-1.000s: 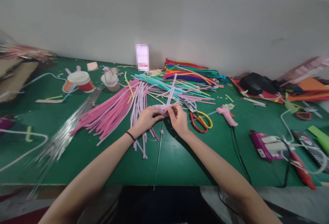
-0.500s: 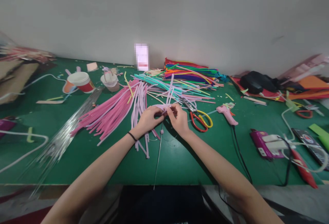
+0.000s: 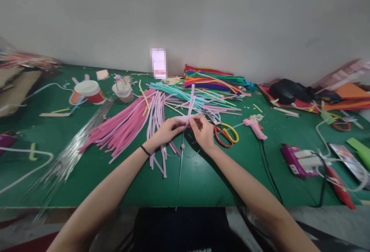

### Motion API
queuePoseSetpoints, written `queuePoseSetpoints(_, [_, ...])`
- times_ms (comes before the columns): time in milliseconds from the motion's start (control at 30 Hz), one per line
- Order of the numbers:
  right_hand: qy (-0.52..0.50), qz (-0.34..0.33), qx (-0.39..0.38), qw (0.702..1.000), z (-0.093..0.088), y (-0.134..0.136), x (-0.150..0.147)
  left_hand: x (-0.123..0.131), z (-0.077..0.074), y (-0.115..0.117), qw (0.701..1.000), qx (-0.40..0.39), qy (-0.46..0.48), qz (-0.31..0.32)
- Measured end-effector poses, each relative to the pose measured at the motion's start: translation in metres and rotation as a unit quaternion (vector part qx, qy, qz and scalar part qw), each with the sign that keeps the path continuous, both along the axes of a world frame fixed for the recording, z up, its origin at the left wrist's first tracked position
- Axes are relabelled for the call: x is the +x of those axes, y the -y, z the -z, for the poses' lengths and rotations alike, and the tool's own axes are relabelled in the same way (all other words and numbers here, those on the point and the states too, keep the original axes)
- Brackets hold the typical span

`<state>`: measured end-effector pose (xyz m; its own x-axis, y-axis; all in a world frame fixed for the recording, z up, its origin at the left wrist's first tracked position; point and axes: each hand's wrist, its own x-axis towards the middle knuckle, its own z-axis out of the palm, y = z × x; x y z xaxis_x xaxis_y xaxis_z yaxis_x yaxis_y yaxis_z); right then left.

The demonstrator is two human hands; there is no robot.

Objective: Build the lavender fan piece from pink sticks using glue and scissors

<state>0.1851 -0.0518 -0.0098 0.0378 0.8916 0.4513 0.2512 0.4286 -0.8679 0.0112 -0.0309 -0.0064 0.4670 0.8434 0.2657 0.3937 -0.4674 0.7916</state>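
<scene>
My left hand (image 3: 165,131) and my right hand (image 3: 204,131) meet over the middle of the green table (image 3: 202,175), both pinched on a lilac pipe cleaner piece (image 3: 185,119) whose loose end sticks up and away. A thin metal wire with a small pink bead (image 3: 180,163) runs from under my hands toward the table's near edge. A fan of pink and lilac pipe cleaners (image 3: 130,122) lies just left of my left hand. Red and yellow scissors (image 3: 225,134) lie right beside my right hand.
A multicoloured pipe cleaner pile (image 3: 214,82) sits behind my hands. A pink glue gun (image 3: 254,126) with a black cord, a purple power strip (image 3: 299,161), a paper cup (image 3: 89,92), silver wires (image 3: 72,147) and a black pouch (image 3: 285,93) lie around.
Both hands have shifted slightly away from me with the lilac piece, still working it between the fingers. Nothing else on the table has moved.
</scene>
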Motion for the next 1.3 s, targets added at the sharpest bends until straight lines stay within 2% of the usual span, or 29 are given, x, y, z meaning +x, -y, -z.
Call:
queuePoseSetpoints(333, [0.021,-0.001,-0.003,1.000,0.001,-0.001,0.001,0.000,0.001,-0.002,1.000,-0.004,-0.002,0.023])
queuePoseSetpoints(500, [0.078,0.046,0.028,0.995,0.002,-0.005,0.006,-0.001,0.003,0.003,0.999,0.021,-0.012,-0.026])
queuePoseSetpoints(733, [0.123,0.090,0.086,0.985,0.001,-0.009,0.013,-0.002,0.000,0.008,0.996,0.004,0.002,-0.084])
queuePoseSetpoints(833, [0.127,0.108,0.081,0.983,0.004,-0.010,0.018,-0.004,-0.002,0.010,0.996,0.047,-0.021,-0.078])
queuePoseSetpoints(1033, [0.120,0.117,0.052,0.984,0.008,-0.012,0.024,-0.005,0.000,0.010,0.975,0.199,-0.086,-0.050])
queuePoseSetpoints(1133, [0.115,0.123,0.041,0.985,0.009,-0.014,0.027,-0.008,-0.001,0.010,0.972,0.216,-0.064,-0.065])
queuePoseSetpoints(1300, [0.104,0.119,0.020,0.987,0.009,-0.016,0.033,-0.013,-0.006,0.015,0.979,0.194,-0.026,-0.057])
